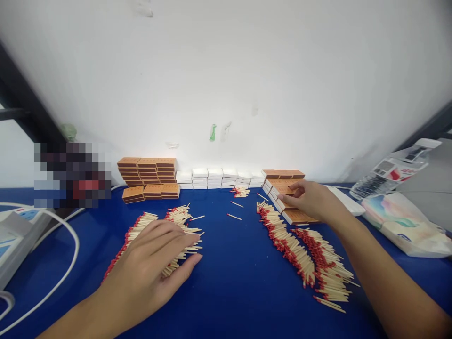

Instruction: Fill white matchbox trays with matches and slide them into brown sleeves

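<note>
My left hand (148, 263) lies over a pile of red-tipped matches (178, 216), fingers stretched out and thumb apart, covering part of the pile. At the right, my right hand (310, 200) has its thumb and fingers around an orange matchbox (290, 202) in the stepped stack. Its palm hides part of that box. Two long rows of matches (282, 238) run toward me below the right hand, their red heads mostly to the left. A few single matches (234, 216) lie between the hands, near a small heap of matches (242, 192).
Orange matchboxes (148, 172) are stacked at the back left, beside white matchbox trays (215, 178) along the wall. A tissue pack (402, 223) and a clear plastic bottle (391, 169) lie at the right. A white cable (70, 273) loops near a power strip (21, 235) at the left.
</note>
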`<control>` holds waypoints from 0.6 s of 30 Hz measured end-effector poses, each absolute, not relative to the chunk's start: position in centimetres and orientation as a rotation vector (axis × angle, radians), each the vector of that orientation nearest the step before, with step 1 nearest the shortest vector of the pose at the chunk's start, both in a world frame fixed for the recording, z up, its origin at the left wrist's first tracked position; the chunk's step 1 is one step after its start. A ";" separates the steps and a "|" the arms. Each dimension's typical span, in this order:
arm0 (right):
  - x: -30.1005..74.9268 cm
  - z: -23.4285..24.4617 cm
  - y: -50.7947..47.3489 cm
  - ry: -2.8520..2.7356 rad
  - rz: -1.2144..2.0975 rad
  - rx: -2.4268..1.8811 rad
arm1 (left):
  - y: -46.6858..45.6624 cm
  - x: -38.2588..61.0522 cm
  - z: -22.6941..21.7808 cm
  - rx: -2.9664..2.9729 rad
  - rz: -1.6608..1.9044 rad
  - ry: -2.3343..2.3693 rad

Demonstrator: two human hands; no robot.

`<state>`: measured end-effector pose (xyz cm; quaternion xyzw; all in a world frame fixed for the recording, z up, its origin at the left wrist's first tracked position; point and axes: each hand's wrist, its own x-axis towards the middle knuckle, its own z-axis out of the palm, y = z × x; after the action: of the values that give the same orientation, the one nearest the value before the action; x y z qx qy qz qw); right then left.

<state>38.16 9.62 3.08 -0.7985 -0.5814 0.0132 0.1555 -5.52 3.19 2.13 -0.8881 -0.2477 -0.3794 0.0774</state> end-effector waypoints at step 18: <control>37.4 2.5 9.6 -1.680 -0.090 -2.232 | 3.1 -5.4 2.3 -2.695 -1.187 -0.728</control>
<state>37.37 9.57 2.45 -0.7865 -0.5922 -0.0317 0.1724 -5.44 3.10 2.29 -0.8871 -0.2396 -0.3908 0.0540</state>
